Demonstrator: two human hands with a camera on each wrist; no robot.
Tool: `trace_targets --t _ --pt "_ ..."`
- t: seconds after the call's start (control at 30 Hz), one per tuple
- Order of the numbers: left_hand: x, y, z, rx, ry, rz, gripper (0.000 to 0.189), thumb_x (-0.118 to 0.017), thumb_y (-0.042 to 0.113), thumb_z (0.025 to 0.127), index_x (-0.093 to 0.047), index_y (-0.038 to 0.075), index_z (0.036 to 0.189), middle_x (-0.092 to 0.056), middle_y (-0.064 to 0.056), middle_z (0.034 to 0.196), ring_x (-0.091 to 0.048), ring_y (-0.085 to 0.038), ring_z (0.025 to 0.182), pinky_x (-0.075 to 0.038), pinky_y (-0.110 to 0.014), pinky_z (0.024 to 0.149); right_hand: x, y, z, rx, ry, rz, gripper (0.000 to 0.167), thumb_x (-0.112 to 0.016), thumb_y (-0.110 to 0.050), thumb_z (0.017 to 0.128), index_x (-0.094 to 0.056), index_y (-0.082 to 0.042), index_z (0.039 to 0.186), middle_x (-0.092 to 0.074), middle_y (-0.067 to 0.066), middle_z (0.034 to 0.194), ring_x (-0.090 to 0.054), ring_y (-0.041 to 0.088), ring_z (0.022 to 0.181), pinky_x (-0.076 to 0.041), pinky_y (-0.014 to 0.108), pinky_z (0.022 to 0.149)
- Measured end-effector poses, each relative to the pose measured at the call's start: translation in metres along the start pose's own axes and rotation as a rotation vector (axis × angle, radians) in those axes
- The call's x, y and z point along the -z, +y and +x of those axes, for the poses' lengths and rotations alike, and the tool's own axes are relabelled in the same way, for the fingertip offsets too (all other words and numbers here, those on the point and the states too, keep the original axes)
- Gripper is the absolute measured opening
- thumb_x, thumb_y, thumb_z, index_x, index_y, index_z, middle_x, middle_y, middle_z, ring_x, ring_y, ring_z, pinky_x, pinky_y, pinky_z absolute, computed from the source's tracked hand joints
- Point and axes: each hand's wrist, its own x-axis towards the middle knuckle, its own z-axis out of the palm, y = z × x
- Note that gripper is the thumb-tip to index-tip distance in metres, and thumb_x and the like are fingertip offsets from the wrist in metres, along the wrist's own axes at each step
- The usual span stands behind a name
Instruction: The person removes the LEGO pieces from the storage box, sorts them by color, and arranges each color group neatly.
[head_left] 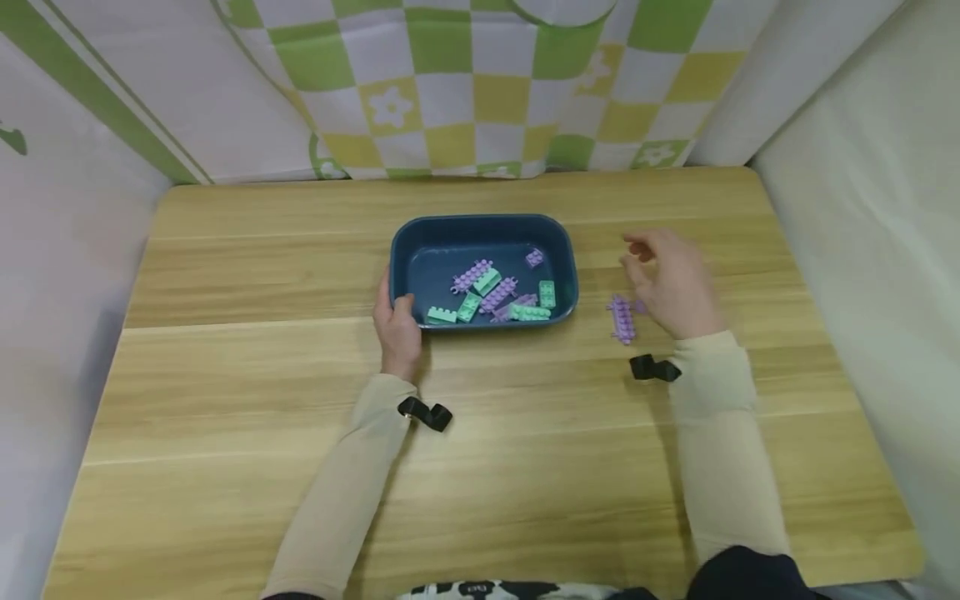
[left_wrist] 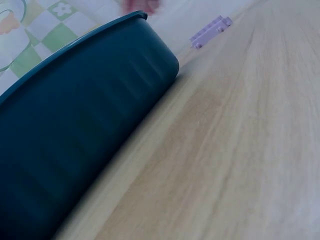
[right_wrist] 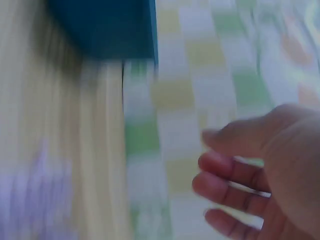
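Note:
A dark blue plastic basin (head_left: 483,221) sits on the table, with green building bricks (head_left: 529,312) and purple wheel-base bricks (head_left: 498,295) lying in it. My left hand (head_left: 397,333) grips the basin's front left side, thumb over the rim and fingers outside. To the right of the basin, my right hand (head_left: 671,279) hovers above the table, holding nothing, its fingers loosely bent. Beneath and left of that hand lies a purple wheel-base brick (head_left: 622,319). Another bit of purple (head_left: 639,307) shows beside it, mostly hidden by the hand. The right wrist view is blurred.
The wooden table (head_left: 525,467) spreads around the basin. A green, yellow and white checkered cloth (head_left: 442,83) hangs along its back edge. White sheets (head_left: 862,167) hang at the sides. Black wrist straps (head_left: 425,413) stick out from both sleeves.

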Motion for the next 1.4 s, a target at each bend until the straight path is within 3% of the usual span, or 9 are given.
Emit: trace_targets --t 0.07,0.17,0.33,0.5,0.67,0.87,1.03,1.23,1.4 --pt "-0.001 -0.003 0.001 -0.017 0.016 0.007 0.059 -0.037 -0.002 0.089 -0.037 0.0 0.148 -0.04 -0.011 0.15 -0.035 -0.017 0.138 -0.026 -0.027 0.113 -0.012 -0.019 0.016 0.135 -0.016 -0.027 0.033 -0.063 -0.01 0.093 -0.062 0.0 0.124 -0.063 0.017 0.111 -0.056 0.033 0.103 -0.044 0.05 0.091" --pt "-0.003 -0.006 0.0 -0.027 0.028 0.008 0.06 -0.038 -0.001 0.088 -0.037 0.0 0.147 -0.04 -0.012 0.15 -0.035 -0.018 0.138 -0.026 -0.027 0.113 -0.034 -0.041 0.04 0.272 -0.14 -0.113 0.034 -0.066 -0.01 0.091 -0.063 0.0 0.123 -0.062 0.016 0.117 -0.055 0.034 0.111 -0.042 0.049 0.099" --pt "-0.003 -0.009 0.0 -0.037 0.012 -0.004 0.06 -0.038 -0.002 0.088 -0.035 -0.002 0.148 -0.039 -0.014 0.151 -0.034 -0.02 0.139 -0.026 -0.028 0.113 -0.065 -0.052 0.066 0.357 -0.309 -0.393 0.034 -0.068 -0.006 0.088 -0.066 0.0 0.122 -0.063 0.017 0.118 -0.055 0.035 0.112 -0.042 0.048 0.099" --pt "0.001 -0.009 0.0 -0.019 -0.004 0.013 0.059 -0.038 -0.006 0.09 -0.033 -0.003 0.148 -0.036 -0.015 0.152 -0.03 -0.022 0.141 -0.022 -0.03 0.115 -0.082 -0.054 0.073 0.386 -0.319 -0.569 0.023 -0.068 0.0 0.087 -0.074 -0.005 0.109 -0.069 0.014 0.106 -0.056 0.035 0.101 -0.045 0.048 0.09" --pt "0.002 -0.01 0.003 -0.008 -0.043 0.029 0.059 -0.039 -0.006 0.091 -0.03 -0.003 0.149 -0.032 -0.015 0.154 -0.026 -0.025 0.143 -0.02 -0.035 0.117 -0.079 -0.051 0.07 0.396 -0.232 -0.459 0.02 -0.065 -0.003 0.09 -0.072 -0.002 0.108 -0.068 0.015 0.103 -0.055 0.035 0.099 -0.044 0.05 0.09" --pt "0.001 -0.008 0.002 -0.007 -0.028 0.053 0.059 -0.039 -0.002 0.092 -0.031 0.0 0.15 -0.034 -0.012 0.153 -0.029 -0.02 0.141 -0.022 -0.029 0.115 -0.036 -0.033 0.041 0.365 0.025 -0.07 0.03 -0.061 -0.005 0.094 -0.062 0.005 0.122 -0.061 0.02 0.108 -0.053 0.037 0.102 -0.042 0.05 0.09" --pt "-0.003 -0.01 -0.001 -0.008 -0.033 0.066 0.059 -0.04 0.003 0.091 -0.032 0.001 0.15 -0.035 -0.011 0.153 -0.031 -0.018 0.14 -0.024 -0.027 0.114 0.008 0.008 -0.011 0.223 0.197 0.006 0.031 -0.064 0.003 0.089 -0.061 0.008 0.12 -0.06 0.024 0.109 -0.052 0.039 0.099 -0.037 0.054 0.091" --pt "0.0 -0.009 0.0 0.007 -0.037 0.049 0.057 -0.039 0.002 0.095 -0.031 0.005 0.151 -0.033 -0.008 0.154 -0.029 -0.017 0.141 -0.022 -0.028 0.115 0.013 0.046 -0.062 0.038 -0.009 -0.112 0.024 -0.066 0.0 0.088 -0.065 0.007 0.112 -0.059 0.025 0.102 -0.054 0.039 0.091 -0.044 0.054 0.078" --pt "0.003 0.0 -0.002 0.011 -0.051 0.015 0.056 -0.038 -0.002 0.095 -0.029 0.0 0.151 -0.032 -0.014 0.155 -0.027 -0.023 0.143 -0.021 -0.032 0.116 0.001 0.06 -0.077 -0.002 -0.125 -0.092 0.026 -0.071 0.0 0.084 -0.067 0.004 0.109 -0.059 0.017 0.098 -0.057 0.034 0.087 -0.05 0.05 0.071"
